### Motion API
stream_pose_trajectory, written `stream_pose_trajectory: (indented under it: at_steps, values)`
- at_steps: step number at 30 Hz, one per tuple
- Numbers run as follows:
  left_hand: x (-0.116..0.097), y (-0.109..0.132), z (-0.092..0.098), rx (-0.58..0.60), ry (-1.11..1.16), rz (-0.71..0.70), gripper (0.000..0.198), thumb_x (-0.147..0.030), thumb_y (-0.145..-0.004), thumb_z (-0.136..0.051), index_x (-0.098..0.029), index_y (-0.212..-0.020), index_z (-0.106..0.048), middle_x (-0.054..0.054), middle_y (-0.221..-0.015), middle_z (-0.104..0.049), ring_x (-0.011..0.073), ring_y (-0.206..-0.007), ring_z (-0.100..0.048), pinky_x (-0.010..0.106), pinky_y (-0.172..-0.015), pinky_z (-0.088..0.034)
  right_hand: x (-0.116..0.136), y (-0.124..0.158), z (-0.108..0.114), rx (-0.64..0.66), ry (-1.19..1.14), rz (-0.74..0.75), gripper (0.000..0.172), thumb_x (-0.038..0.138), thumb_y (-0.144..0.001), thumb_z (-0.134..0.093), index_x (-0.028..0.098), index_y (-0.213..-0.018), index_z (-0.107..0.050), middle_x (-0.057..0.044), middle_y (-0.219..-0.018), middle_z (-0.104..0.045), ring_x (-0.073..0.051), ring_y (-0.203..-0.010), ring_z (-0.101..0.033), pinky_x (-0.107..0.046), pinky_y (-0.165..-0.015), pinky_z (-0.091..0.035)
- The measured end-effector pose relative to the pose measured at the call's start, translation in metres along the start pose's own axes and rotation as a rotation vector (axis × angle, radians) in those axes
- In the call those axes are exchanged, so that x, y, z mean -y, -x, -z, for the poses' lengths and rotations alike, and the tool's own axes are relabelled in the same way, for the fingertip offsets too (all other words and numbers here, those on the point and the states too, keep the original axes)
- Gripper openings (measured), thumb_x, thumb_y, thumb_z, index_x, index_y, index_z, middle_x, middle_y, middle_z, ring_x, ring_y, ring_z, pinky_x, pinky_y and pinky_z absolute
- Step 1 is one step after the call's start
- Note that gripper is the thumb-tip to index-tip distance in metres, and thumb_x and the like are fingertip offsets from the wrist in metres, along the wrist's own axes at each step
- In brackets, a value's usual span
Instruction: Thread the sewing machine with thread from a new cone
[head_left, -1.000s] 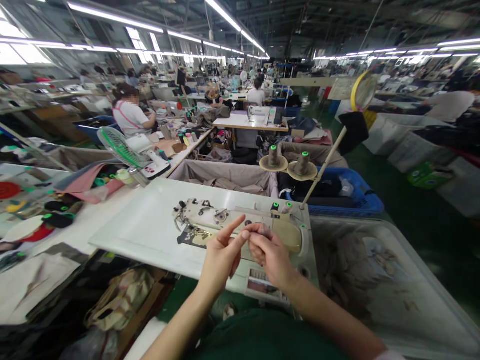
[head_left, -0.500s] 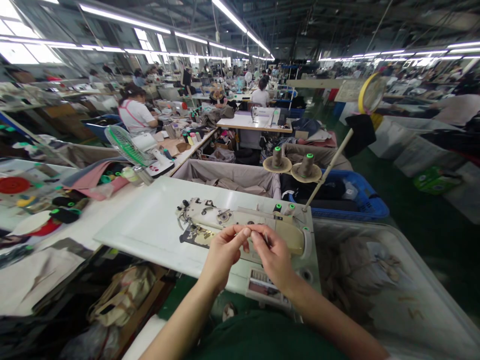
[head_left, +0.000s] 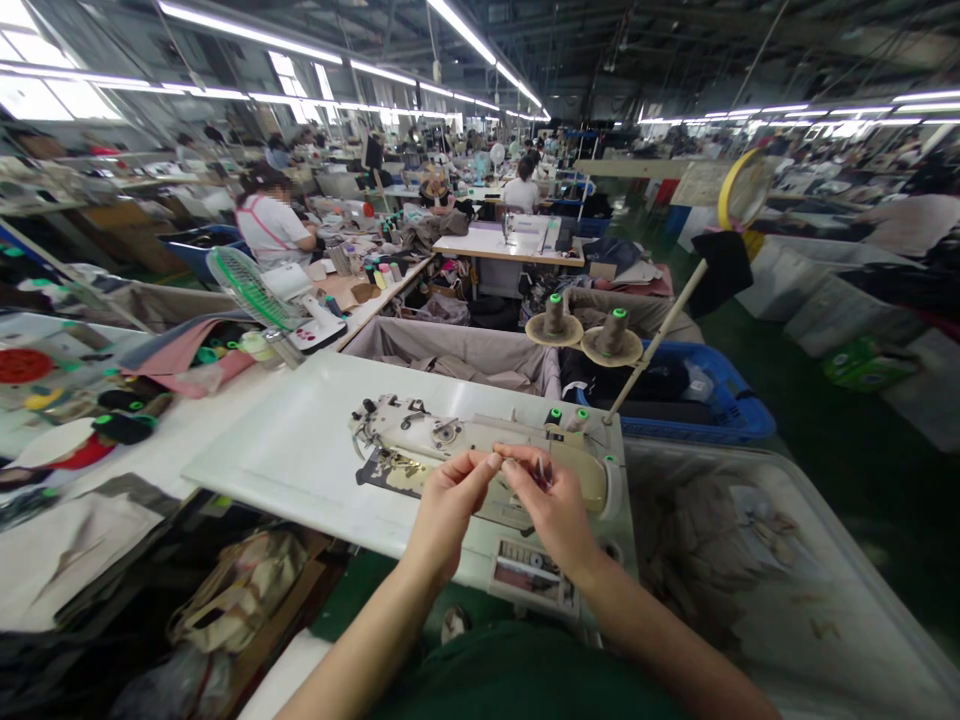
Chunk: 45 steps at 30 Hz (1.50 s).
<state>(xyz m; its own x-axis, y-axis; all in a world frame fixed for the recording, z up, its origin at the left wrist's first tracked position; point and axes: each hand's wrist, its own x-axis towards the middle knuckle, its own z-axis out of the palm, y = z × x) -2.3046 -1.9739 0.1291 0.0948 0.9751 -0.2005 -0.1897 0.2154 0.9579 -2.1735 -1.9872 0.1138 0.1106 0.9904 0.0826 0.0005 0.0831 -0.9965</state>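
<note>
Busy sewing hall, white tabletop [head_left: 300,450]. Left hand [head_left: 450,505] and right hand [head_left: 551,505] raised over the sewing machine [head_left: 480,450], fingertips pinched shut, nearly touching, seemingly on thread too fine to make out. Best kept taut, hands close, wrists steady. Beyond, two spools [head_left: 585,325] on their stand.
</note>
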Motion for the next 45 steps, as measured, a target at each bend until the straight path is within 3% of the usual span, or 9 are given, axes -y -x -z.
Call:
stream_pose_trajectory:
  at_steps: [6,13,19,27,32,35,40,42,45]
  values:
    - [-0.001,0.001,0.001,0.021,-0.039,0.000,0.043,-0.058,-0.070,-0.078,-0.016,-0.067,-0.067,-0.006,-0.052,-0.031,0.0091,-0.053,-0.021,0.028,-0.053,-0.014,0.006,-0.004,0.004,0.005,-0.061,-0.043,0.031,0.049,-0.083,-0.067,0.018,-0.081,-0.070,0.000,-0.066,-0.058,-0.012,-0.064,-0.048,-0.027,-0.057,-0.038]
    - [0.000,0.004,0.000,-0.039,-0.053,-0.037,0.037,-0.053,-0.065,-0.082,-0.017,-0.067,-0.071,-0.005,-0.052,-0.037,0.0097,-0.054,-0.024,0.028,-0.054,-0.016,0.003,-0.003,0.005,0.039,-0.055,-0.081,0.036,0.053,-0.085,-0.063,0.018,-0.091,-0.072,0.003,-0.061,-0.046,-0.011,-0.057,-0.038,-0.027,-0.051,-0.029]
    - [0.000,0.001,0.008,-0.131,-0.066,-0.082,0.036,-0.050,-0.067,-0.082,-0.016,-0.067,-0.069,-0.005,-0.054,-0.040,0.0087,-0.055,-0.025,0.026,-0.053,-0.019,-0.002,-0.002,0.009,0.097,0.020,-0.014,0.038,0.052,-0.084,-0.065,0.017,-0.095,-0.070,0.004,-0.063,-0.046,-0.010,-0.057,-0.040,-0.027,-0.054,-0.034]
    - [-0.006,0.004,0.011,-0.095,-0.125,-0.122,0.032,-0.046,-0.067,-0.082,-0.016,-0.069,-0.071,-0.005,-0.056,-0.046,0.0092,-0.057,-0.030,0.025,-0.057,-0.027,0.001,-0.009,0.018,0.128,0.036,-0.025,0.032,0.049,-0.086,-0.063,0.017,-0.089,-0.066,0.005,-0.062,-0.047,-0.009,-0.057,-0.039,-0.026,-0.055,-0.033]
    - [-0.007,-0.001,0.017,-0.175,-0.292,-0.222,0.029,-0.042,-0.071,-0.075,-0.017,-0.063,-0.064,-0.003,-0.059,-0.051,0.0113,-0.060,-0.039,0.026,-0.059,-0.030,0.013,-0.002,0.022,0.401,0.299,0.107,0.015,0.032,-0.089,-0.059,0.019,-0.084,-0.063,0.003,-0.068,-0.057,-0.009,-0.060,-0.046,-0.024,-0.057,-0.035]
    - [-0.005,-0.007,0.022,-0.029,-0.544,-0.253,0.025,-0.036,-0.076,-0.067,-0.017,-0.061,-0.062,-0.001,-0.060,-0.054,0.0138,-0.062,-0.045,0.027,-0.060,-0.032,0.021,0.000,0.024,0.485,0.460,0.251,0.010,0.024,-0.090,-0.056,0.020,-0.083,-0.062,0.003,-0.073,-0.059,-0.010,-0.065,-0.050,-0.024,-0.063,-0.037]
    - [-0.004,-0.005,0.022,0.466,-0.565,-0.175,0.030,-0.039,-0.080,-0.068,-0.016,-0.063,-0.062,-0.001,-0.061,-0.050,0.0135,-0.062,-0.043,0.027,-0.060,-0.032,0.017,-0.017,0.030,0.383,0.504,0.339,0.009,0.021,-0.092,-0.055,0.020,-0.085,-0.061,-0.001,-0.087,-0.065,-0.013,-0.083,-0.059,-0.026,-0.076,-0.042]
    - [-0.006,-0.003,0.021,0.414,-0.461,-0.177,0.034,-0.044,-0.078,-0.071,-0.016,-0.063,-0.061,-0.001,-0.061,-0.048,0.0130,-0.062,-0.041,0.027,-0.061,-0.033,0.010,-0.023,0.032,0.329,0.495,0.318,0.010,0.024,-0.092,-0.056,0.020,-0.085,-0.062,-0.001,-0.086,-0.066,-0.014,-0.082,-0.060,-0.026,-0.076,-0.042]
    - [-0.007,-0.003,0.021,0.147,-0.371,-0.215,0.036,-0.048,-0.075,-0.073,-0.016,-0.064,-0.061,-0.003,-0.059,-0.046,0.0121,-0.061,-0.038,0.026,-0.059,-0.030,0.004,-0.022,0.033,0.323,0.458,0.239,0.014,0.030,-0.094,-0.056,0.021,-0.086,-0.062,0.001,-0.078,-0.064,-0.013,-0.074,-0.057,-0.026,-0.070,-0.041]
